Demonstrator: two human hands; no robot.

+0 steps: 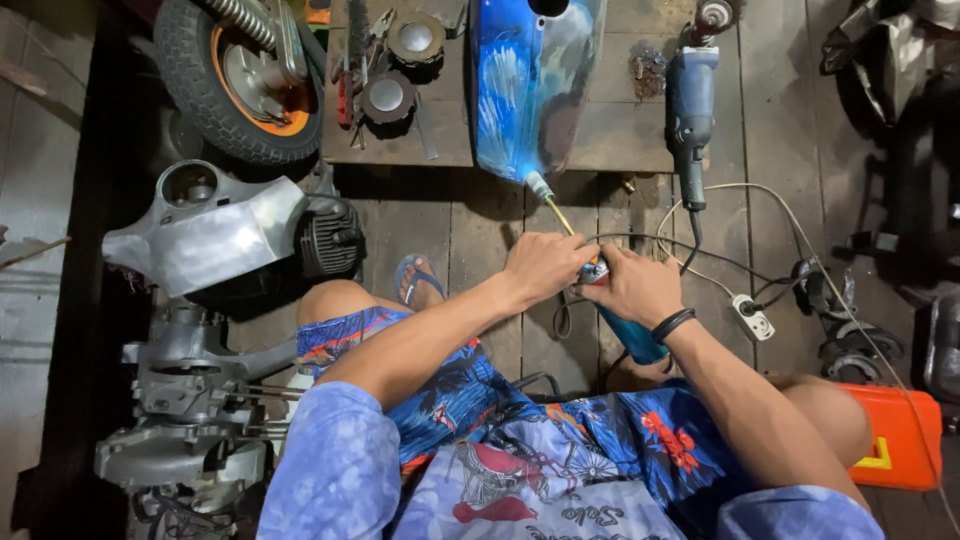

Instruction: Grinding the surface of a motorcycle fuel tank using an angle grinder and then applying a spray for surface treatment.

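Both hands close around a blue gas torch canister point(630, 335) held over my lap. My left hand point(545, 265) grips its top near the valve. My right hand point(635, 287), with a black band on the wrist, wraps the body just below. A thin brass nozzle point(555, 208) runs up and left from the canister. Its tip meets the lower end of a glossy blue painted panel point(530, 85) that rests on a low wooden bench point(620, 135).
A blue angle grinder point(690, 110) lies on the bench, its cord trailing to a white socket point(752, 318). A scooter wheel point(240, 75), round discs and pliers sit upper left. A grey scooter body and engine point(205, 235) stand at left. An orange case point(895, 440) is at right.
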